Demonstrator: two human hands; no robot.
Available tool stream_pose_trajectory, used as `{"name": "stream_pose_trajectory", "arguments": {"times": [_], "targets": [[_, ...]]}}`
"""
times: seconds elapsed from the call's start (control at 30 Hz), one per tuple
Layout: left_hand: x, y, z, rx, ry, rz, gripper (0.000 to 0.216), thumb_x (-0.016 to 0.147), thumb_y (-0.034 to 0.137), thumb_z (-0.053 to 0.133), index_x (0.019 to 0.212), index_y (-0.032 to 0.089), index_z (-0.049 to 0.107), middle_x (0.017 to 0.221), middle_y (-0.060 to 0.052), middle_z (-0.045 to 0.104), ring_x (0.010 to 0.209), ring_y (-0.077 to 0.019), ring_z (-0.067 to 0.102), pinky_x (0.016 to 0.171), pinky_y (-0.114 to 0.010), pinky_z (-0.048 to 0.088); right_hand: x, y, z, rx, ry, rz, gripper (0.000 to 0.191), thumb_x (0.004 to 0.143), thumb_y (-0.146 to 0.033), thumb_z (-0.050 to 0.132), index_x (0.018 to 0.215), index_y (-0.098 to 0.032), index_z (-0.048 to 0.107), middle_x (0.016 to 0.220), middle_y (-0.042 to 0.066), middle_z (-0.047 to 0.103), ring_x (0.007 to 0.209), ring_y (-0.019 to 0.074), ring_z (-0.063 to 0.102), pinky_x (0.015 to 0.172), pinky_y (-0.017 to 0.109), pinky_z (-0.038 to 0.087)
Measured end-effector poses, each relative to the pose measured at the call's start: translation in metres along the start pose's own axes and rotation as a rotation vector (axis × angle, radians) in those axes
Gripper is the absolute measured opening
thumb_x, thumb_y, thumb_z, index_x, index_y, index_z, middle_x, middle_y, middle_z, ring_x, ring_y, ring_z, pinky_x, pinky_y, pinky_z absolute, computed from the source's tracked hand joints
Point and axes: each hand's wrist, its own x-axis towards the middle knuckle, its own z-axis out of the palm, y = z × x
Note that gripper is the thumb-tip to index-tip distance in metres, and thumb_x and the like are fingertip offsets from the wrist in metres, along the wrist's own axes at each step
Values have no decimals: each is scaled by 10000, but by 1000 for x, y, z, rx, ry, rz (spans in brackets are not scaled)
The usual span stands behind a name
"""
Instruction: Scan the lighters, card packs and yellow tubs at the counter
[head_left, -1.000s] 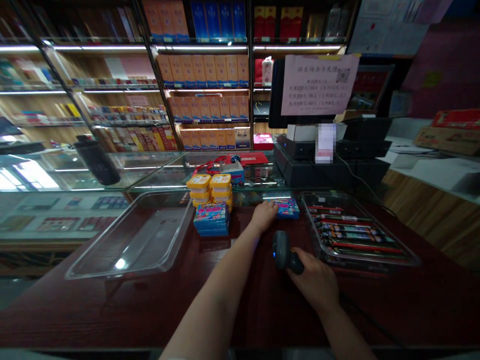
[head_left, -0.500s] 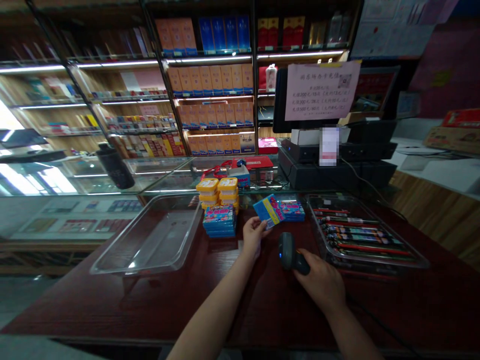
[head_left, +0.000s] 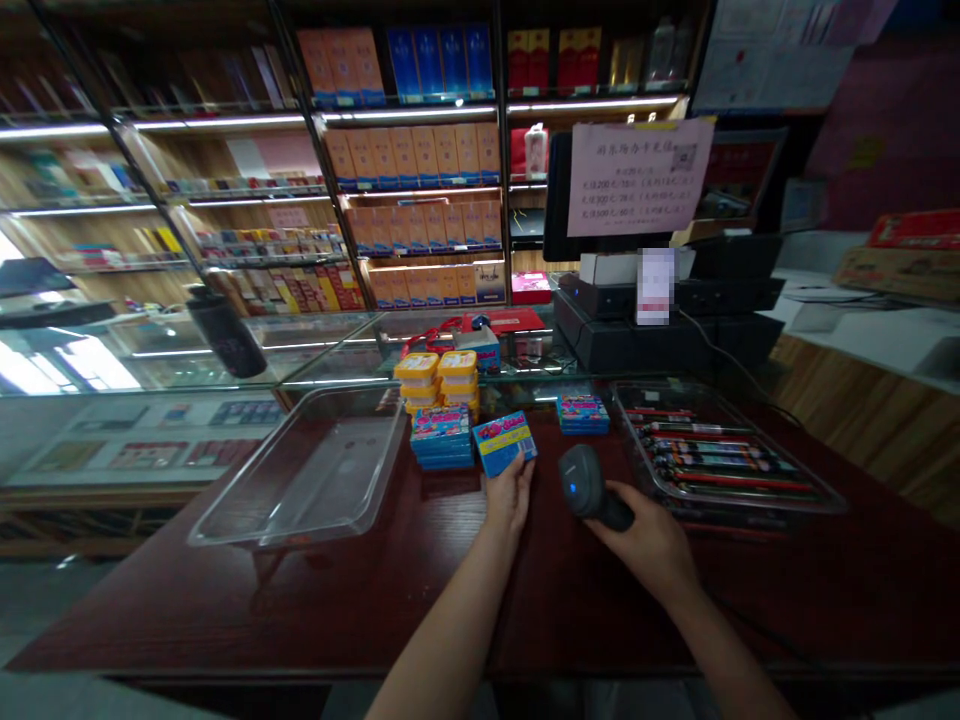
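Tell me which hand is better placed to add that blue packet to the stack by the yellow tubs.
Probably the left hand: it holds the blue packet close to the stack. The right hand is farther from it and holds a scanner.

Pink notice (head_left: 637, 180) (in Chinese) on a monitor (head_left: 557, 205), black bottle (head_left: 227, 333) on glass counter (head_left: 304, 350)

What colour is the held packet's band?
Yellow, across the blue packet; it shows best in the head view.
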Motion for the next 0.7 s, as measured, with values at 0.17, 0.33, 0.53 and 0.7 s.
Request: {"name": "stream_pose_trajectory", "arguments": {"times": [0.17, 0.33, 0.53, 0.7], "targets": [[5, 1, -2, -69, 47, -37, 337, 710, -77, 590, 950, 160, 605, 954, -43, 689, 917, -172, 670, 866, -339, 554, -10, -12, -6, 494, -167, 96, 472, 649, -472, 682, 1013, -185, 595, 755, 12, 680, 671, 176, 636, 614, 284, 493], [6, 3, -1, -127, 69, -106, 344, 754, -65, 541, 1025, 142, 586, 978, -71, 686, 932, -173, 669, 852, -322, 563, -23, -28, -13, 665, -308, 258, 444, 668, -508, 654, 951, -178, 567, 462, -101, 453, 376, 84, 412, 365, 207, 330], [6, 3, 3, -148, 70, -124, 391, 782, -44, 504, 1111, 161, 552, 1123, -95, 651, 1019, -169, 643, 919, -324, 533, -25, -34, -18, 739, -303, 319, 424, 670, -523, 657, 894, -185, 530, 510, -88, 501, 400, 66, 428, 369, 182, 331], [6, 3, 3, -159, 67, -129, 384, 782, -51, 496, 1103, 154, 551, 1069, -91, 670, 978, -168, 658, 906, -331, 537, -24, -33, -17, 719, -311, 313, 419, 675, -530, 648, 887, -189, 528, 501, -91, 492, 395, 72, 426, 367, 187, 326]]}}
